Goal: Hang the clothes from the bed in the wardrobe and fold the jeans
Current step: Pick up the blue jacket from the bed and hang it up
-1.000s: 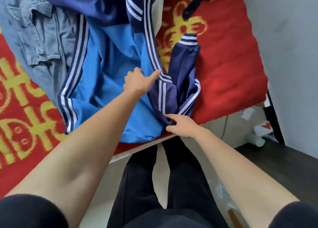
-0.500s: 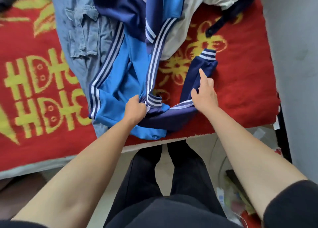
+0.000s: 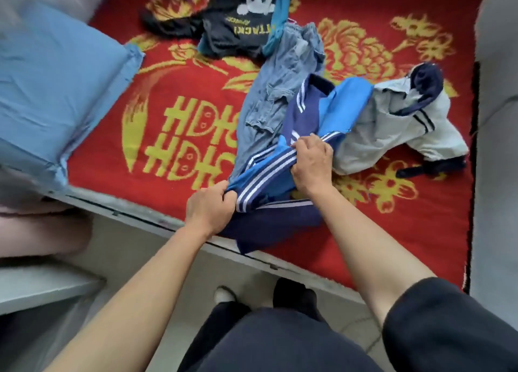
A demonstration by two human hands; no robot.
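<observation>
A blue and navy track jacket [image 3: 305, 113] with white stripes lies bunched at the near edge of the bed [image 3: 168, 136]. My left hand [image 3: 210, 207] grips its striped fabric near the bed's edge. My right hand [image 3: 311, 161] is closed on the striped sleeve a little farther in. Light blue jeans [image 3: 277, 85] lie partly under the jacket, stretching away from me. A white and navy garment [image 3: 400, 119] lies crumpled to the right. A dark printed shirt [image 3: 238, 21] lies at the far side of the bed.
A red blanket with yellow patterns covers the bed. A light blue pillow [image 3: 56, 71] rests at the left. Grey walls [image 3: 499, 147] bound the bed on the right. My legs and feet [image 3: 224, 294] stand on the pale floor beside the bed frame.
The view has pulled back and swung left, showing more of the bed. Both hands have gathered the jacket's striped fabric and closed on it; my right hand left the navy sleeve cuff.
</observation>
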